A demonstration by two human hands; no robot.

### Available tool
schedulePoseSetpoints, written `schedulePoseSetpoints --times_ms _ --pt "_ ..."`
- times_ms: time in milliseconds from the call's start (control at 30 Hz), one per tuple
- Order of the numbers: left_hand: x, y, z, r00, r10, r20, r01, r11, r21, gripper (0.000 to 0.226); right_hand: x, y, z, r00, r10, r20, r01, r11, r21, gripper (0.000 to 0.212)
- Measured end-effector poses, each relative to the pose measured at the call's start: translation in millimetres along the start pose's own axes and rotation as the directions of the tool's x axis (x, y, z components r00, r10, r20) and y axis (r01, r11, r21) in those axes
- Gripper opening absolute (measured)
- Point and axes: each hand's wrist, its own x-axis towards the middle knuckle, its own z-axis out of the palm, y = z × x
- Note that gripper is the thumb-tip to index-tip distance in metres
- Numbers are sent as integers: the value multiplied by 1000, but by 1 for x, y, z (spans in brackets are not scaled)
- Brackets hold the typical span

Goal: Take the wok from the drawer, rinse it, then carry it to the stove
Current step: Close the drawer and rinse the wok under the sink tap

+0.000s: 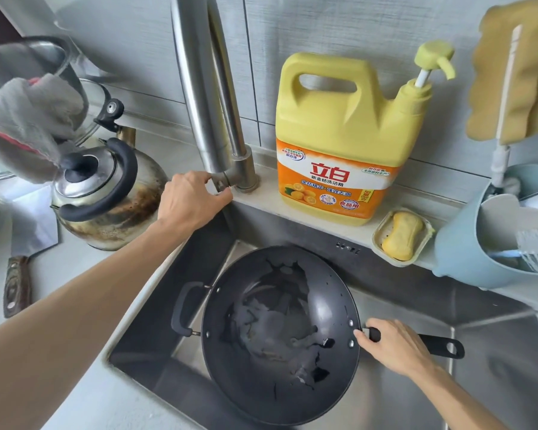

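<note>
Left hand point(190, 198) pinching faucet lever point(222, 181); right hand point(393, 346) grip closed around wet black wok point(280, 333) handle.

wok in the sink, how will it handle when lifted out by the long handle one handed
The wok looks like rigid metal, so it should not flex. Its wide bowl sits far from the right hand on the handle, so it will probably feel front-heavy and want to dip. The wet film inside may slosh or drip.

A black wok point(280, 333) is being shown in a grey steel sink point(497, 367). A yellow detergent jug point(345, 135) is being banded by an orange label; yellow soap point(402, 235), a pale blue tub point(460, 259) and a scorched silver kettle point(106, 193) are being seen.
</note>
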Motion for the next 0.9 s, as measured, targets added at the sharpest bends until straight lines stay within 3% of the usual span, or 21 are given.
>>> schedulePoseSetpoints --times_ms 133,300,533,633,700,767,833,900 --pt "3 -1 -3 998 -48 34 50 997 -63 32 4 -1 -4 1000 2 5 -2 1000 -5 50" --pt "5 0 -4 993 -91 70 101 983 -152 33 5 -3 -6 1000 -2 5 2 1000 -4 49" --pt "3 -9 -5 985 -84 152 116 968 -220 56 4 -3 -6 1000 9 -1 -9 1000 -10 48" --pt "-23 -24 7 988 -125 95 132 988 -82 70 3 -4 -5 1000 10 -7 -10 1000 -15 47" --pt "-63 -45 27 994 -69 84 72 997 -32 55 1 -4 -4 1000 10 -17 -10 1000 -15 47" --pt "-106 -71 51 981 5 195 -26 994 105 59 0 -4 -4 1000 9 -16 -10 1000 -15 48" --pt "-139 -99 75 942 -29 333 -78 950 303 79 -1 -4 -4 1000 12 -15 -12 1000 -15 49" --pt "-155 -118 88 936 -52 348 -100 909 406 87 -2 -4 -4 1000 13 -14 -13 1000 -11 48"
